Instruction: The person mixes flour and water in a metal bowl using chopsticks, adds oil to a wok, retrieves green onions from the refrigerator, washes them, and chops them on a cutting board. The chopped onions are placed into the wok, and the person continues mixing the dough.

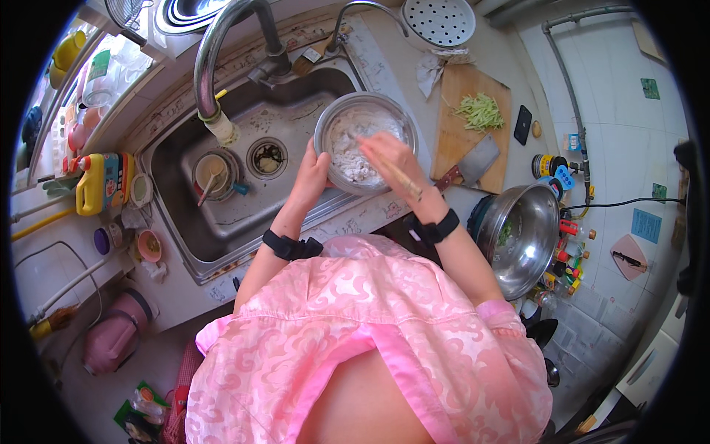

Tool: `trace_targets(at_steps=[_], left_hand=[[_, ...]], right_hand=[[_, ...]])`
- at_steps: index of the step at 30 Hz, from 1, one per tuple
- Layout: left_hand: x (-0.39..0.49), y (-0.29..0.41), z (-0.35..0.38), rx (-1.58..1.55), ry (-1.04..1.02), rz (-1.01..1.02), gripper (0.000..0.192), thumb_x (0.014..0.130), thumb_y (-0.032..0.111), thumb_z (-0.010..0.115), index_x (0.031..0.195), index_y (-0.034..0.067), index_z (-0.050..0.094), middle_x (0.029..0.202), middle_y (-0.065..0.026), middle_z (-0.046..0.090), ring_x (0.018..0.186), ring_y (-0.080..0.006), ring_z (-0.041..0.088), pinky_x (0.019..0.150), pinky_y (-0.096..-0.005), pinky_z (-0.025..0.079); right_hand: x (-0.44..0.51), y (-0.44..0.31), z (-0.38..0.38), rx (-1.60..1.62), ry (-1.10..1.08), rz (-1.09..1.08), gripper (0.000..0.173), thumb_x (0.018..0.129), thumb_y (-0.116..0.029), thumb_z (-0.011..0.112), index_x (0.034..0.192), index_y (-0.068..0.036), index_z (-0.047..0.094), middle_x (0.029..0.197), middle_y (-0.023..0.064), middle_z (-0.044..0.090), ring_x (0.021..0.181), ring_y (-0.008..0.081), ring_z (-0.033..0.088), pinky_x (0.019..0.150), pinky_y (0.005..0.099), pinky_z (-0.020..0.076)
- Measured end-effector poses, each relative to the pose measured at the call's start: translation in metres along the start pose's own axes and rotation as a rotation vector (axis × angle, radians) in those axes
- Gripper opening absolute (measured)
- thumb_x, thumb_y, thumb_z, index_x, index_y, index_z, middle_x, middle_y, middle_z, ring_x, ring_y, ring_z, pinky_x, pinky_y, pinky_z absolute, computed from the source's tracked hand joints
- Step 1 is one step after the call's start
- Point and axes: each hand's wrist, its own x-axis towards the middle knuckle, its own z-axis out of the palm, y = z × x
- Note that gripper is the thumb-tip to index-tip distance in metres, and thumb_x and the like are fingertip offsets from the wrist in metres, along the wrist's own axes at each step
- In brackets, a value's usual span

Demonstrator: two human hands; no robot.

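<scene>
My left hand (314, 173) grips the left rim of a round metal bowl (411, 116), which lies over the sink's right edge. White flour (350, 156), partly clumped, fills the bottom of the bowl. In my right hand (395, 161) is a pair of wooden chopsticks (400, 176), their tips down in the flour and their other ends pointing back along my wrist. To the right, a wooden cutting board (450, 119) bears shredded green vegetable (481, 112) and a cleaver (478, 161) with a dark red handle.
Left of the bowl is a steel sink (233, 213) with stacked bowls (215, 173) in it, below a curved faucet (206, 83). A large metal wok-like bowl (527, 244) stands near my right forearm. A black phone (522, 125) lies beyond the board. A yellow jug (90, 186) stands far left.
</scene>
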Motion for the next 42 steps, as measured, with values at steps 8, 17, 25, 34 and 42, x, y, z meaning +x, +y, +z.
trace_targets(at_steps=[8, 17, 25, 34, 42], left_hand=[[-0.004, -0.005, 0.002, 0.012, 0.033, 0.004, 0.055, 0.093, 0.012, 0.038, 0.147, 0.010, 0.026, 0.117, -0.0134, 0.056, 0.083, -0.0181, 0.065, 0.062, -0.0334, 0.059], [-0.009, 0.005, 0.009, -0.020, 0.034, 0.011, 0.047, 0.094, 0.015, 0.039, 0.141, 0.009, 0.032, 0.110, -0.0087, 0.058, 0.076, -0.0144, 0.064, 0.058, -0.0292, 0.057], [-0.006, 0.000, 0.003, -0.020, 0.015, -0.004, 0.052, 0.094, 0.013, 0.038, 0.145, 0.009, 0.028, 0.116, -0.0125, 0.056, 0.087, -0.0177, 0.066, 0.063, -0.0325, 0.060], [-0.003, -0.008, 0.004, -0.097, 0.032, 0.058, 0.056, 0.094, 0.012, 0.038, 0.148, 0.010, 0.023, 0.120, -0.0125, 0.054, 0.088, -0.0187, 0.065, 0.064, -0.0353, 0.060], [-0.005, -0.006, 0.003, 0.015, 0.031, 0.026, 0.056, 0.093, 0.011, 0.038, 0.148, 0.010, 0.024, 0.120, -0.0137, 0.054, 0.089, -0.0202, 0.065, 0.064, -0.0353, 0.060]], right_hand=[[-0.018, -0.009, 0.008, -0.014, -0.038, -0.033, 0.017, 0.090, -0.004, 0.061, 0.105, 0.003, 0.067, 0.087, 0.0153, 0.064, 0.078, 0.0295, 0.063, 0.069, 0.0358, 0.0518], [0.007, -0.002, 0.011, 0.093, 0.251, 0.204, 0.018, 0.089, -0.006, 0.063, 0.105, 0.002, 0.068, 0.083, 0.0154, 0.064, 0.073, 0.0280, 0.063, 0.064, 0.0334, 0.0508], [-0.020, -0.019, 0.006, 0.153, -0.052, 0.329, 0.019, 0.092, -0.010, 0.060, 0.104, 0.003, 0.068, 0.084, 0.0150, 0.065, 0.072, 0.0270, 0.064, 0.063, 0.0344, 0.0499], [-0.015, -0.023, 0.021, 0.205, 0.056, 0.176, 0.016, 0.093, -0.008, 0.059, 0.100, 0.003, 0.068, 0.084, 0.0156, 0.065, 0.073, 0.0277, 0.064, 0.065, 0.0341, 0.0505], [-0.003, -0.022, 0.014, 0.038, 0.125, 0.110, 0.015, 0.093, -0.006, 0.059, 0.099, 0.003, 0.069, 0.080, 0.0122, 0.065, 0.073, 0.0234, 0.064, 0.065, 0.0305, 0.0496]])
